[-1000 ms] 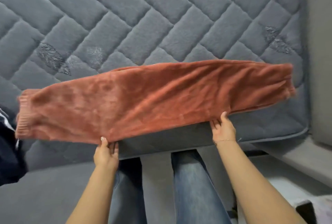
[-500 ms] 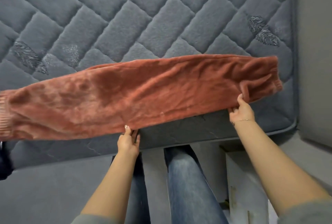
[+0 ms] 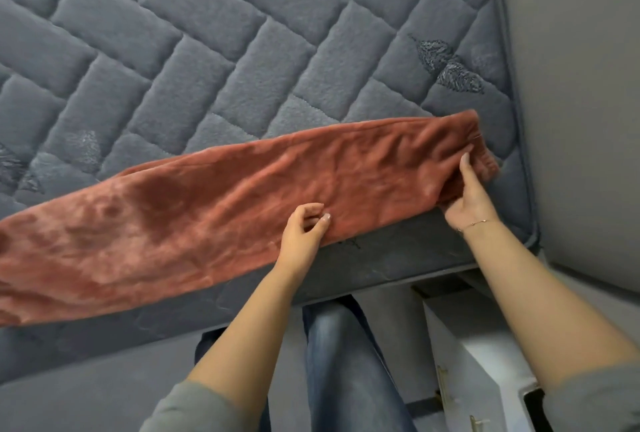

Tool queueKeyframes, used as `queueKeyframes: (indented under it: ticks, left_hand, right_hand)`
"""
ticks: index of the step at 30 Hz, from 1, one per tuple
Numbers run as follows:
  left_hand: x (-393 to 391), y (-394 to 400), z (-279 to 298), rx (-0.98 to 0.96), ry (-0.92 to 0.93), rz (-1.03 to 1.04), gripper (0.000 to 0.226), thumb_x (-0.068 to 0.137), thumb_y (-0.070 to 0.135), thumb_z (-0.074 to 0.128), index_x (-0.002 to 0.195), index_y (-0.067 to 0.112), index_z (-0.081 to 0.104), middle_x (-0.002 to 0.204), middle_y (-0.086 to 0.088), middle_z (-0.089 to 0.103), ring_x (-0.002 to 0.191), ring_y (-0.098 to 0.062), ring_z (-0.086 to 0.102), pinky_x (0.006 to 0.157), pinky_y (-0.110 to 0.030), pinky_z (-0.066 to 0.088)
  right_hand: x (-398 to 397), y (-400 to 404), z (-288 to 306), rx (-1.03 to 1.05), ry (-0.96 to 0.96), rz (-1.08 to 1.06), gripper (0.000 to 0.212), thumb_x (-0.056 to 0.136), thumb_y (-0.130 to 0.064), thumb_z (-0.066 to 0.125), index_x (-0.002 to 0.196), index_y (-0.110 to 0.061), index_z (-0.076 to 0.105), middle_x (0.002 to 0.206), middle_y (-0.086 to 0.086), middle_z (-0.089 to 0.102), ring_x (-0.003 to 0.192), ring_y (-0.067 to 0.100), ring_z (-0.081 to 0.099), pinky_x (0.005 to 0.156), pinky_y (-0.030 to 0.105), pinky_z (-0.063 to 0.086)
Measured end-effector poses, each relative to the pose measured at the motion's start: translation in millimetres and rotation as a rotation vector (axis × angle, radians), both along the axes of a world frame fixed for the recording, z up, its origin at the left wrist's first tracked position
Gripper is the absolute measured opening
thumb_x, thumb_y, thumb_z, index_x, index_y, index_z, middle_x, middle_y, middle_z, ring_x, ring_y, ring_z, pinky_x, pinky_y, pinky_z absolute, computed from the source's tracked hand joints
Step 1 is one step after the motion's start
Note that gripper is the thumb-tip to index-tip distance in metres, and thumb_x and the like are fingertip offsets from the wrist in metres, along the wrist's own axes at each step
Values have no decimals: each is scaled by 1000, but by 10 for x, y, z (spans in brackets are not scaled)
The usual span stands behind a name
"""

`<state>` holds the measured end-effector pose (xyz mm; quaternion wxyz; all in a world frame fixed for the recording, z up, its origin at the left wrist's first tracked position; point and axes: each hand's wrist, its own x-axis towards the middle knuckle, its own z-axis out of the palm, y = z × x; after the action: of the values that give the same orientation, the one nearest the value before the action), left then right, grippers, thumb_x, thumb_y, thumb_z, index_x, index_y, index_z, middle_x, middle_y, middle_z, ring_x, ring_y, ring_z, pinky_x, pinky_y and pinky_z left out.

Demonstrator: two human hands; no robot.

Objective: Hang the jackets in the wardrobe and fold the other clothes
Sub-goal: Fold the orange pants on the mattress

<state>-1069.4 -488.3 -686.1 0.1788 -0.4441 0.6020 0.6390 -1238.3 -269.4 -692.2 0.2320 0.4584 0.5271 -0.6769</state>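
A rust-red fleecy garment (image 3: 214,210) lies stretched in a long narrow band along the near edge of the grey quilted mattress (image 3: 207,51). Its left end runs out of view. My right hand (image 3: 467,196) grips the right end of the garment near its ribbed cuff, fingers curled into the cloth. My left hand (image 3: 303,234) is at the middle of the near edge, fingers curled and pinching the fabric.
The mattress edge (image 3: 398,258) drops to a grey floor in front of my legs in blue jeans (image 3: 346,362). A white cabinet with gold handles (image 3: 474,362) stands at the lower right. A pale wall (image 3: 571,85) borders the bed on the right.
Both hands have moved right along the garment; the right hand went from the near edge to the cuffed end and now grips it. The left hand moved up onto the cloth.
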Motion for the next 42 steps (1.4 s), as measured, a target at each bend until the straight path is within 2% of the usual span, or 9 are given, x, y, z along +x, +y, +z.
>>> queueKeyframes:
  ticks: [3,7,12,17,22,25,29,33,42]
  left_hand:
    - [-172,-10,-134,67,-101,124,13,100,16,54,110,19,62,114,-2,61,100,-16,58,77,-22,44]
    - [-109,-317,-46,370,-110,309,13,101,26,51,109,24,62,116,2,69,104,-11,64,83,-27,50]
    - [86,-790,244,626,17,397,53,88,56,53,130,23,55,128,-2,67,116,-16,64,91,-35,53]
    - [111,-942,461,605,121,220,27,83,57,66,111,53,66,106,4,72,96,-17,70,72,-35,58]
    - [189,-1111,391,331,48,422,32,87,22,72,116,13,65,111,-20,71,104,-40,68,87,-61,54]
    - [360,-1393,468,304,116,397,29,86,21,71,113,12,68,109,-15,73,104,-35,69,86,-52,57]
    - [898,-2087,679,303,242,392,34,86,20,68,120,18,68,121,-12,69,110,-26,67,79,-31,57]
    - [1621,-2916,838,284,309,432,46,89,14,58,135,19,58,134,-11,61,121,-25,61,95,-38,54]
    - [2893,-4459,599,159,147,508,42,93,16,52,134,15,58,123,-6,67,98,-16,70,80,-31,59]
  right_hand:
    - [-32,-76,33,339,156,-118,42,86,-29,74,120,-9,58,120,5,66,112,16,63,96,36,53]
    - [262,-447,337,730,689,357,46,84,-17,75,127,-18,59,121,-7,63,106,-15,57,94,11,44]
    - [944,-1130,581,634,969,954,37,82,-30,70,108,-6,62,103,9,63,95,23,60,80,34,48]
    - [1465,-1612,536,494,892,1491,50,81,-11,68,129,-7,59,132,5,59,123,23,54,100,38,47]
    - [1529,-1546,531,403,881,1589,53,87,-3,62,139,-10,54,147,2,48,137,18,42,114,31,34]
    - [1493,-1485,552,611,1015,1490,50,84,3,64,134,-5,58,146,10,48,133,26,45,113,41,37]
    - [1423,-1660,495,780,1056,1549,67,87,-25,74,144,-7,46,156,14,33,144,31,32,117,48,30]
    - [1569,-2230,372,723,1009,1693,84,85,-58,56,153,-16,30,163,8,15,151,24,13,121,53,16]
    - [2290,-3600,-69,769,1013,1938,86,89,-64,51,157,-24,16,165,5,2,152,21,-1,121,48,-4]
